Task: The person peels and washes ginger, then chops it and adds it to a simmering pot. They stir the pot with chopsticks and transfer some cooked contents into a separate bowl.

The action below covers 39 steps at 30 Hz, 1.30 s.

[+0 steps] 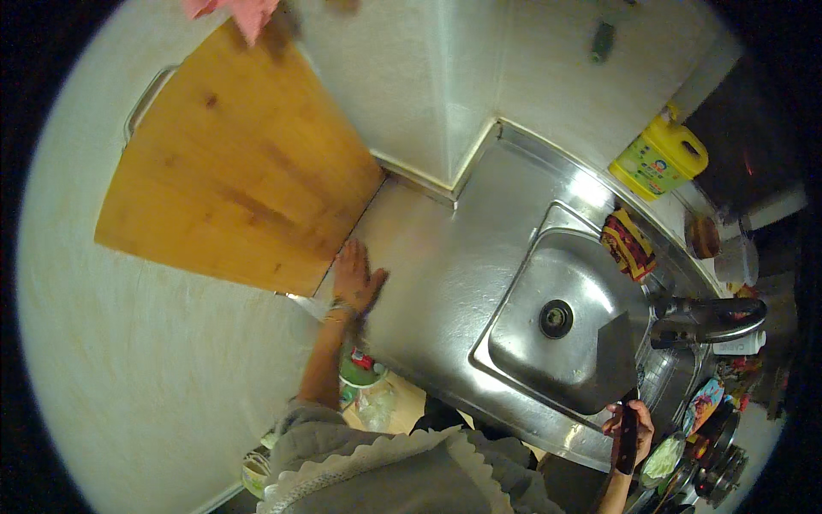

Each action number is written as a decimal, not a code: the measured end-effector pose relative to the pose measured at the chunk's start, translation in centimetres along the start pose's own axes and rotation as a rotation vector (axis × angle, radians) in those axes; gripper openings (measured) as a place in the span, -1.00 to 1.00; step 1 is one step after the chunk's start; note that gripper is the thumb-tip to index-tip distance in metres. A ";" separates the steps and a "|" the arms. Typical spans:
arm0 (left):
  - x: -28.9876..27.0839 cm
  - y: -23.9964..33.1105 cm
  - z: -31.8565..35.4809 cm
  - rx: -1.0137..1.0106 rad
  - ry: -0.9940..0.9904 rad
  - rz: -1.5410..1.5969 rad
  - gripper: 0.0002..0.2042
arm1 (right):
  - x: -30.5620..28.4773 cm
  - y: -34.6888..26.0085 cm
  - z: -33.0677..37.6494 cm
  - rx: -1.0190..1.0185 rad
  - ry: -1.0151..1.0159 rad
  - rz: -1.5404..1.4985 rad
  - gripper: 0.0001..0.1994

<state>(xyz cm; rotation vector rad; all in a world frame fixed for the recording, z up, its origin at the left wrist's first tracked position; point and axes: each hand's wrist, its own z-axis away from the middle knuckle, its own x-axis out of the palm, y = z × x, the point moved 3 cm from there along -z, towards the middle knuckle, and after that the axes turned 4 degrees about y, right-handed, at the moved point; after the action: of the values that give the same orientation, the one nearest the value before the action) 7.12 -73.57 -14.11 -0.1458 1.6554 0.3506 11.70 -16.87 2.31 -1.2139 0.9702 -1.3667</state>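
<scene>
My right hand (635, 435) is closed around the dark handle of a cleaver (616, 347). The cleaver's broad grey blade hangs over the near right side of the steel sink (522, 343). At the left end of the steel counter (428, 283), my left hand (355, 278) is open, thumb apart from the fingers. Its fingertips are at the lower edge of a large wooden cutting board (231, 171); whether they press on the counter or the board I cannot tell. The board stands against the wall and has a metal handle on its far left side.
Behind the sink stand a yellow jug (659, 158) and a red-and-yellow packet (628, 244). A dark faucet (711, 321) reaches over the sink's right side. Cut cabbage (664, 460) and cookware crowd the near right. A pink cloth (235, 15) hangs above the board; a bin (368, 390) stands below.
</scene>
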 end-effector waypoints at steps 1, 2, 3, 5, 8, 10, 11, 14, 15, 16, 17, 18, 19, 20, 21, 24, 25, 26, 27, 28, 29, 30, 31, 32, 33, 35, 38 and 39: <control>0.7 2.3 0.4 -0.026 -0.059 0.134 -0.23 | 0.9 -0.5 0.2 -0.005 0.030 0.029 -0.58; 1.1 5.2 0.4 -0.051 -0.016 0.221 -0.23 | 2.0 -1.0 0.3 -0.011 0.056 0.050 -0.59; 2.2 9.9 1.6 0.049 -0.156 0.251 -0.20 | 3.0 -1.7 0.3 0.018 0.087 0.029 -0.60; 2.9 20.0 5.8 0.474 -0.491 0.626 -0.24 | 5.5 -3.4 -0.1 -0.089 0.013 0.228 -0.68; 2.3 28.2 12.5 0.788 -0.703 0.940 -0.36 | 9.4 -5.8 -0.8 -0.299 -0.002 0.526 -0.67; 2.1 28.3 13.6 0.788 -0.641 0.936 -0.39 | 12.2 -6.8 -1.8 -0.282 -0.048 0.413 -0.69; 2.0 26.7 13.6 0.762 -0.598 0.898 -0.39 | 14.0 -7.0 -2.5 -0.268 -0.133 0.274 -0.71; 0.8 18.2 10.9 0.545 -0.320 0.819 -0.42 | 20.2 -7.4 -5.1 -0.240 -0.305 0.180 -0.74; 0.2 14.7 10.0 0.465 -0.232 0.709 -0.42 | 22.6 -7.3 -6.2 -0.269 -0.364 0.227 -0.73; -0.5 11.4 9.6 0.398 -0.168 0.617 -0.43 | 25.2 -7.0 -7.4 -0.268 -0.450 0.292 -0.69; -1.4 8.3 9.2 0.373 -0.103 0.534 -0.42 | 27.5 -6.5 -8.7 -0.172 -0.478 0.275 -0.58; -2.0 5.4 9.1 0.291 -0.113 0.561 -0.42 | 30.0 -5.7 -10.0 -0.045 -0.551 0.264 -0.58; -2.9 2.9 9.3 0.251 -0.066 0.575 -0.44 | 32.9 -4.5 -11.0 -0.064 -0.583 0.176 -0.66; -3.7 0.7 9.7 0.201 -0.029 0.578 -0.44 | 35.3 -3.6 -12.0 -0.079 -0.641 0.248 -0.72; -4.1 -0.7 10.4 0.148 -0.062 0.567 -0.45 | 37.7 -2.7 -12.9 -0.074 -0.689 0.226 -0.73; -5.4 -3.1 12.9 0.058 0.034 0.630 -0.46 | 43.4 0.2 -14.1 -0.044 -0.728 0.191 -0.68; -5.4 -3.3 13.6 0.061 0.023 0.615 -0.46 | 44.9 1.0 -14.3 -0.021 -0.748 0.178 -0.66; -5.5 -3.3 14.3 0.064 0.031 0.605 -0.46 | 46.4 1.8 -14.6 0.014 -0.777 0.177 -0.67; -5.5 -3.4 14.9 0.066 0.041 0.594 -0.46 | 47.6 2.2 -14.7 -0.011 -0.819 0.165 -0.70; -5.5 -3.4 15.4 0.058 0.048 0.612 -0.45 | 48.8 2.8 -15.0 -0.002 -0.845 0.190 -0.71; -5.4 -3.5 15.7 0.050 0.052 0.630 -0.45 | 49.8 3.3 -15.4 0.025 -0.842 0.239 -0.72; -5.4 -3.7 16.0 0.027 0.047 0.656 -0.44 | 50.6 3.5 -15.7 -0.003 -0.869 0.252 -0.73; -5.4 -3.9 16.1 0.039 0.045 0.629 -0.42 | 51.3 3.7 -16.0 -0.016 -0.875 0.279 -0.73; -5.4 -4.3 16.0 0.036 0.037 0.611 -0.40 | 51.9 3.9 -16.3 -0.026 -0.880 0.303 -0.74; -5.4 -4.8 15.6 0.035 0.031 0.592 -0.38 | 52.5 4.0 -16.6 -0.025 -0.888 0.312 -0.74; -5.3 -5.8 14.4 0.047 -0.010 0.522 -0.34 | 53.4 4.2 -17.2 -0.010 -0.912 0.323 -0.75; -5.0 -6.9 11.3 0.083 -0.027 0.462 -0.27 | 54.4 4.3 -17.6 -0.019 -0.911 0.334 -0.67; -4.7 -6.9 10.3 0.088 -0.057 0.443 -0.25 | 54.5 4.5 -17.7 -0.010 -0.871 0.355 -0.62</control>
<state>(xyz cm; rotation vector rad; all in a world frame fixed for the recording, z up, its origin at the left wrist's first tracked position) 19.48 -77.37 -11.28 0.2993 1.6360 0.6086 -3.28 -72.34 3.74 -1.3739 0.5175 -0.4532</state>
